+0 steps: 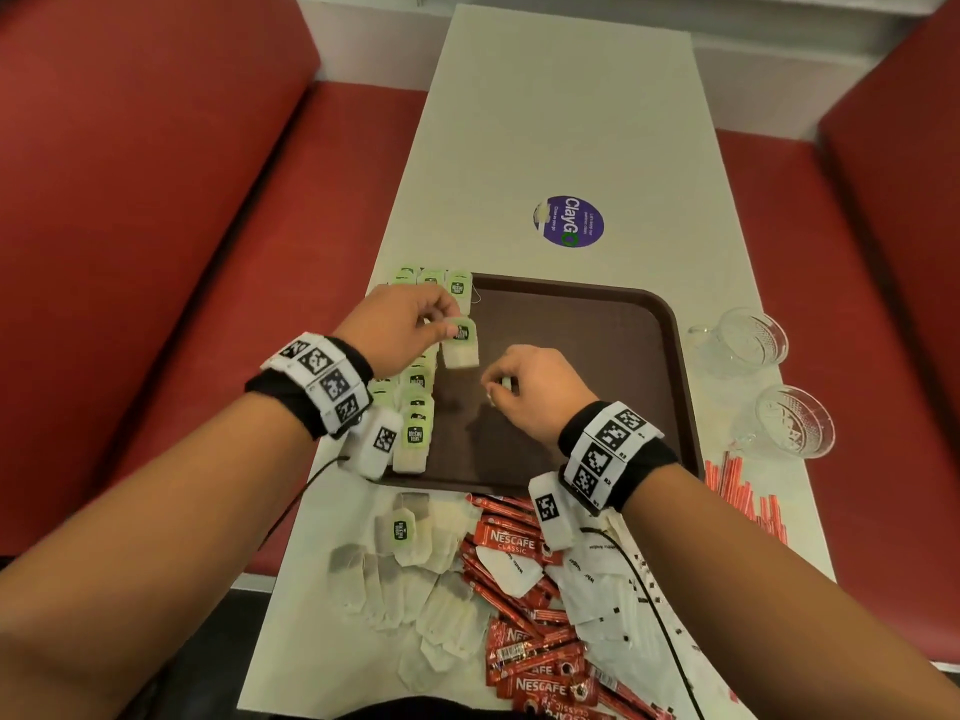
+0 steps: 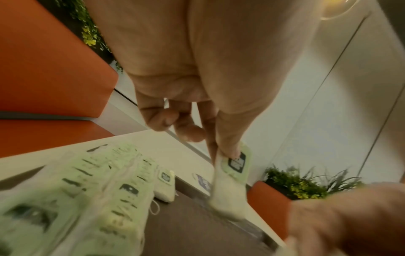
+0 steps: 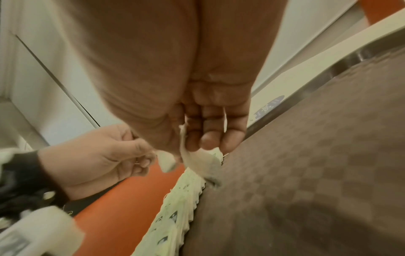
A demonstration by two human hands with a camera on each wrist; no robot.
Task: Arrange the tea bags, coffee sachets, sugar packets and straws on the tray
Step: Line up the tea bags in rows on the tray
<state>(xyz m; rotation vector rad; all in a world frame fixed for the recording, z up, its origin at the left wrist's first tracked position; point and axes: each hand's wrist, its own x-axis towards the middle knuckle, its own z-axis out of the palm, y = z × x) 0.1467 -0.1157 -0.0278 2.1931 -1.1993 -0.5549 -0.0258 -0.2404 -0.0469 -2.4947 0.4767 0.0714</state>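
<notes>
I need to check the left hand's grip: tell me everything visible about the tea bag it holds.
The tea bag is a pale paper pouch with a light green tag bearing a dark label. The left hand pinches it at the tag end, so it hangs roughly upright above the brown tray, near the row of tea bags along the tray's left edge.
</notes>
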